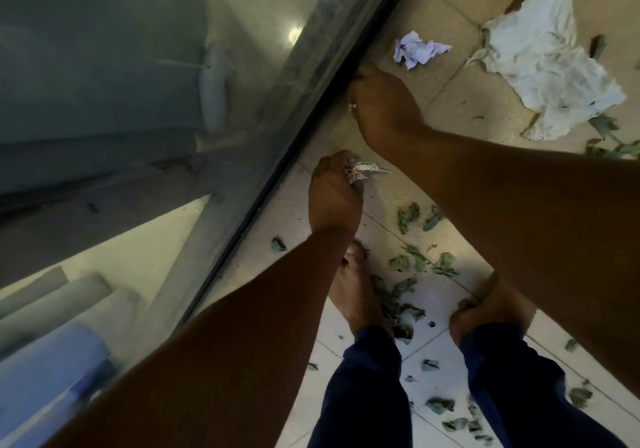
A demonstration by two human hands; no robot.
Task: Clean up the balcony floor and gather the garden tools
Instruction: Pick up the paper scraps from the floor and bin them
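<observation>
I am bent over the beige tiled balcony floor (450, 101), bare feet among scattered dry green leaf scraps (408, 267), gathering litter along the dark metal sliding-door track (311, 129). My left hand (334, 193) has its grip curled round a crumpled white paper scrap with printed marks (363, 170), which sits low, just beside the track; the free end of that scrap juts out to the right of my fist, so its long axis runs roughly across the view, away from the track. My right hand (381, 101) reaches further ahead with its fingertips tucked against the track's edge; they are hidden under the hand, so I cannot tell whether that grip pinches something or is only feeling for it. To do this step well, I judge I should keep the left fist firm so the paper does not fall, work the right fingers into the groove to draw out whatever lies there, and then move on to the crumpled pale lilac paper ball (419, 49) lying near my right hand and the large rumpled white cloth (550, 63) lying well beyond it. That cloth stretches diagonally from upper middle toward lower right. No garden tools show here.
</observation>
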